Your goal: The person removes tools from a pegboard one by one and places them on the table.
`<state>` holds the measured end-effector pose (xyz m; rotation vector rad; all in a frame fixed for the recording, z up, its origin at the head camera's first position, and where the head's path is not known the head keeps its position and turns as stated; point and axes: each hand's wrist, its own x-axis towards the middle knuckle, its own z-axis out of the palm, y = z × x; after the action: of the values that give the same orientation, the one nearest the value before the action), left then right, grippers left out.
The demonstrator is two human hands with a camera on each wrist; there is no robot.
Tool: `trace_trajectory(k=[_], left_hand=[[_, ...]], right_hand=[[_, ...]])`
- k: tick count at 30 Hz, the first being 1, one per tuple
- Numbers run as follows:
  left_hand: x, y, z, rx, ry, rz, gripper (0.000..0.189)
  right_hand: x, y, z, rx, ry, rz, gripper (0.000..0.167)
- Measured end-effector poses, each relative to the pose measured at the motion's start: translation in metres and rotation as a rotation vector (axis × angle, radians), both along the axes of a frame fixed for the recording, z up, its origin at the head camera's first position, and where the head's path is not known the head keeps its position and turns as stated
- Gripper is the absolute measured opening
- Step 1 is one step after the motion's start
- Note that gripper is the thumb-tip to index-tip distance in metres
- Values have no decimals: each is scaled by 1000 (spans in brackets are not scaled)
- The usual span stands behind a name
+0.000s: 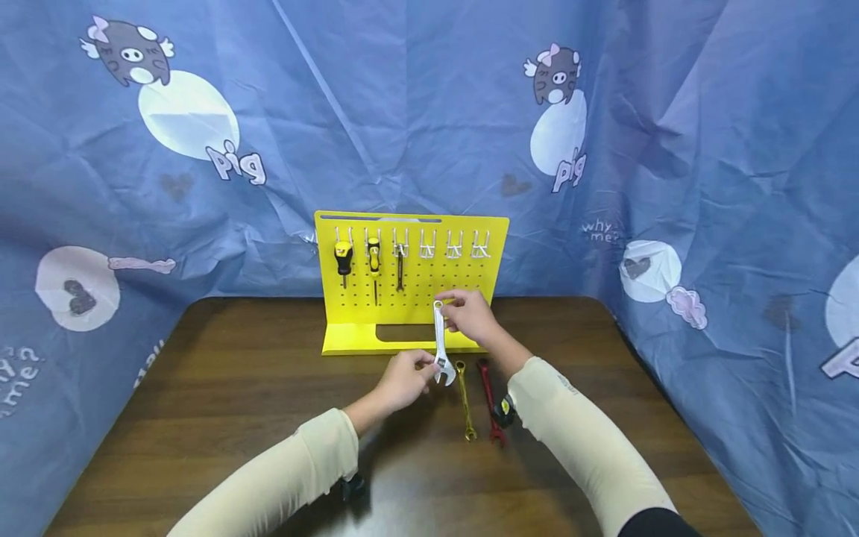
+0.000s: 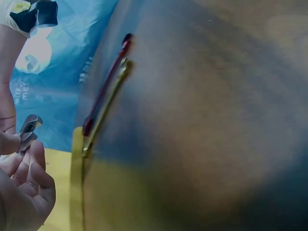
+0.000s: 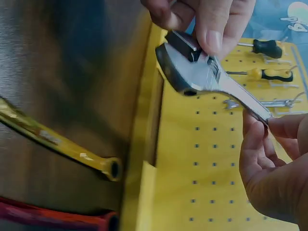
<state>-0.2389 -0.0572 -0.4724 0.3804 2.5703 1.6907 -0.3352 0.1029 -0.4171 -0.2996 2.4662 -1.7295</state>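
Note:
A silver adjustable wrench (image 1: 439, 335) is held between both hands in front of the yellow pegboard (image 1: 416, 298). My left hand (image 1: 404, 380) pinches it close to the jaw end, which points down. The fingers of my right hand (image 1: 470, 317) grip the handle's far end, by the hanging hole. In the right wrist view the adjustable wrench (image 3: 207, 77) slants across the pegboard, left thumb near its adjusting screw. Below the hands, a gold wrench (image 1: 465, 403) and a red wrench (image 1: 491, 403) lie on the table.
Two yellow-and-black screwdrivers (image 1: 344, 257) and a small wrench (image 1: 400, 268) hang on the pegboard's left hooks. Bare hooks (image 1: 454, 245) continue to the right. The brown wooden table (image 1: 221, 403) meets a blue printed curtain (image 1: 282, 186) behind and at both sides.

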Motion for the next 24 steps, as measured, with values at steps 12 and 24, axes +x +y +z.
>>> trace_trajectory(k=[12, 24], left_hand=[[22, 0, -33, -72, -53, -38, 6], [28, -4, -36, -315, 36, -10, 13]], right_hand=[[18, 6, -52, 44, -206, 7, 28], [22, 1, -70, 106, -210, -22, 23]])
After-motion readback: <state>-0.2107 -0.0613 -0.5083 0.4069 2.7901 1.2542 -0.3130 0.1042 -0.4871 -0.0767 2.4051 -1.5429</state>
